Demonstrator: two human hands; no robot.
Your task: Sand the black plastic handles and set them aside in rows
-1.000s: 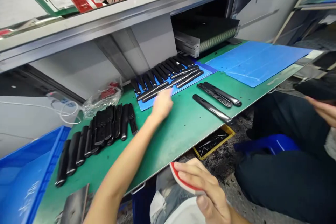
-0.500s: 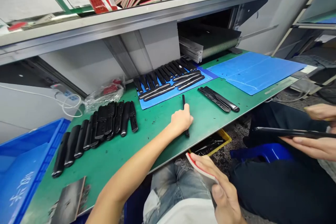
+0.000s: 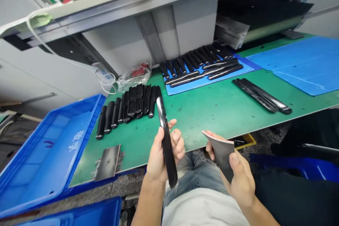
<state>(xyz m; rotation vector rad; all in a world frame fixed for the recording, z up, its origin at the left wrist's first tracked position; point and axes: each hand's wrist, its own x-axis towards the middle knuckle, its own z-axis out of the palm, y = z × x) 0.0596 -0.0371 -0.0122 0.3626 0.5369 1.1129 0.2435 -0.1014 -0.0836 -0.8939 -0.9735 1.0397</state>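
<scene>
My left hand (image 3: 155,160) is closed around a long, glossy black plastic shell (image 3: 166,141), which stands tilted upright above the front edge of the bench. My right hand (image 3: 243,182) grips a thin grey sanding pad (image 3: 222,157) with a pale and reddish backing, bent slightly between thumb and fingers. Pad and shell are apart. Left of the held shell, a row of similar black shells (image 3: 123,107) lies on the green bench top. Two more black pieces (image 3: 261,95) lie side by side to the right.
Behind, several black shells rest on a blue sheet (image 3: 182,86). A worn grey pad (image 3: 108,162) lies at the bench's front left. Left of the bench stands a blue crate (image 3: 57,141). A yellow bin (image 3: 247,142) sits below the edge, with a blue stool (image 3: 296,166) at right.
My left hand has picked the black shell up off the bench and brought it back in front of my body. My right hand still holds the pad, now turned. The view has swung left.
</scene>
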